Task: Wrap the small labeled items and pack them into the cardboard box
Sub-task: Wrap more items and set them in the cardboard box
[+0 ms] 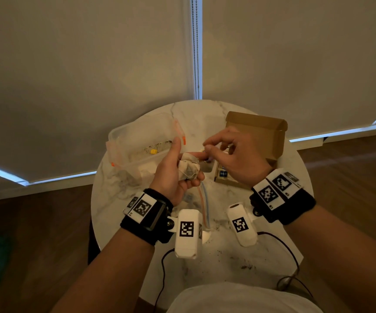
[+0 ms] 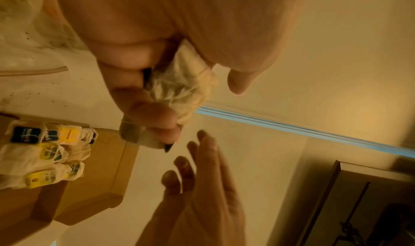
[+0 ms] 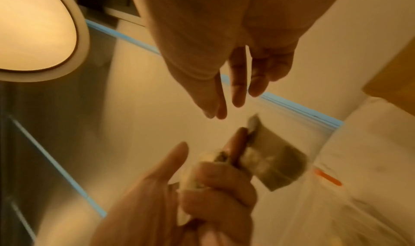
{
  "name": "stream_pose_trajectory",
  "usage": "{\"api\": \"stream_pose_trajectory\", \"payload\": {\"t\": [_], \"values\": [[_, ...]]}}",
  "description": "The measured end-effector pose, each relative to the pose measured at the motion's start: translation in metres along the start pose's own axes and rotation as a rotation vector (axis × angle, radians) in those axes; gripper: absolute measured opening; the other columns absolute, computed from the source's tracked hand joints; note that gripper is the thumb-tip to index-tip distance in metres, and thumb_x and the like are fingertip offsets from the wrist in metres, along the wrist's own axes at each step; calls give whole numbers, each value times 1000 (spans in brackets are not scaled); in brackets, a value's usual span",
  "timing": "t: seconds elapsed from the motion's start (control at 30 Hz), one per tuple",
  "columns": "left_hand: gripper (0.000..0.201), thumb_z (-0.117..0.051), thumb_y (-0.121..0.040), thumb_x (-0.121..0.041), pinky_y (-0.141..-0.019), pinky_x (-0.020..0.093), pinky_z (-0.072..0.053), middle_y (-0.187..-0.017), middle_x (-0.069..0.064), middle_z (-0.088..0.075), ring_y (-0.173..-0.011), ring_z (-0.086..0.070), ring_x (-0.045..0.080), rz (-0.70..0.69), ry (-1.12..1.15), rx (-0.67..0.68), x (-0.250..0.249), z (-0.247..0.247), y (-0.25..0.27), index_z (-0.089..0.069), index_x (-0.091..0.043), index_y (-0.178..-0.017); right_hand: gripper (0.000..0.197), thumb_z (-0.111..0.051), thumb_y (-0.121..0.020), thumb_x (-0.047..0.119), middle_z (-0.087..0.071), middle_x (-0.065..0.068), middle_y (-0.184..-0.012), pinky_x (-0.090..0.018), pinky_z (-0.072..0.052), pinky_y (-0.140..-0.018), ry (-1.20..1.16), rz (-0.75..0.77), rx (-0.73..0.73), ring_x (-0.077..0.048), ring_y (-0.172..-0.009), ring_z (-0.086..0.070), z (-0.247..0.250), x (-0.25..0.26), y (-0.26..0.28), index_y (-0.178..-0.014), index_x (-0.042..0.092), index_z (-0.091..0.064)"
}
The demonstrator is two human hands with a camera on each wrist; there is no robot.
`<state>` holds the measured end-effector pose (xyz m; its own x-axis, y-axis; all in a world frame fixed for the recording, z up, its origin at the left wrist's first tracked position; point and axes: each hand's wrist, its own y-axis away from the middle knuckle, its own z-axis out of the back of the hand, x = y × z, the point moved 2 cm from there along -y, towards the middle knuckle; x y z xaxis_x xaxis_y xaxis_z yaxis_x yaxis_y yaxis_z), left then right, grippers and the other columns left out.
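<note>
My left hand (image 1: 178,170) grips a crumpled bundle of pale tea bags (image 1: 189,169) in its palm, also seen in the left wrist view as the bundle (image 2: 182,83). One flat tea bag (image 2: 139,136) hangs over its index finger and shows again as the tea bag (image 3: 276,162). My right hand (image 1: 224,152) hovers just to the right, thumb and forefinger tips (image 3: 215,115) pinched together on what looks like the bag's thin string. Behind it the cardboard box (image 1: 257,136) stands with its lid up. Wrapped labeled items (image 2: 44,152) with blue and yellow tags lie in it.
A clear plastic container (image 1: 137,141) with orange clips sits at the back left of the round marble table (image 1: 227,256). A clear zip bag (image 1: 202,199) lies under my hands. Dark crumbs dot the near tabletop. Black cables trail over the front edge.
</note>
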<state>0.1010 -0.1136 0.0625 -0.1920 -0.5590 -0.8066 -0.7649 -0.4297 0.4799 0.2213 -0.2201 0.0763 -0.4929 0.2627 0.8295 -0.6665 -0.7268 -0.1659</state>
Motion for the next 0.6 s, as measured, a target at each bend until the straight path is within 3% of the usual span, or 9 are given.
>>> {"api": "stream_pose_trajectory", "payload": {"t": [0.1, 0.27, 0.4, 0.5, 0.6], "values": [[73, -29, -98, -64, -46, 26, -43, -69, 10, -66, -54, -55, 19, -2, -55, 28, 1, -3, -1, -69, -2, -94, 16, -72, -85, 34, -61, 4, -93, -20, -42, -70, 122, 88, 169, -4, -78, -52, -6, 13, -5, -99, 27, -75], [66, -33, -99, -60, -48, 27, -43, -68, 7, -64, -55, -56, 18, -22, -99, 46, 2, -4, 0, -69, -5, -97, 3, -77, -81, 21, -64, 5, -83, -18, -42, -61, 86, 84, 239, -4, -67, -53, -9, 22, -11, -82, 23, -75], [56, -44, -96, -54, -48, 26, -44, -84, 17, -69, -56, -57, 18, -50, -107, 53, 3, 0, 1, -67, -4, -105, 3, -71, -86, 12, -70, 1, -76, -29, -57, -65, -90, 18, 168, -12, -66, -66, -2, 23, -13, -85, 10, -72], [65, -52, -86, -58, -45, 25, -44, -87, 19, -68, -55, -57, 18, -62, -74, 41, 5, 3, 0, -67, 2, -105, 2, -70, -86, 9, -70, -4, -74, -33, -58, -65, -202, -43, 57, -16, -65, -67, 3, 18, -15, -84, 9, -69], [67, -51, -89, -57, -44, 24, -42, -93, 20, -68, -55, -57, 18, -71, -49, 13, 5, 5, -2, -65, 7, -107, 3, -67, -88, 4, -69, -11, -75, -36, -59, -61, -337, -132, -10, -22, -63, -67, 9, 14, -15, -89, 8, -67]]}}
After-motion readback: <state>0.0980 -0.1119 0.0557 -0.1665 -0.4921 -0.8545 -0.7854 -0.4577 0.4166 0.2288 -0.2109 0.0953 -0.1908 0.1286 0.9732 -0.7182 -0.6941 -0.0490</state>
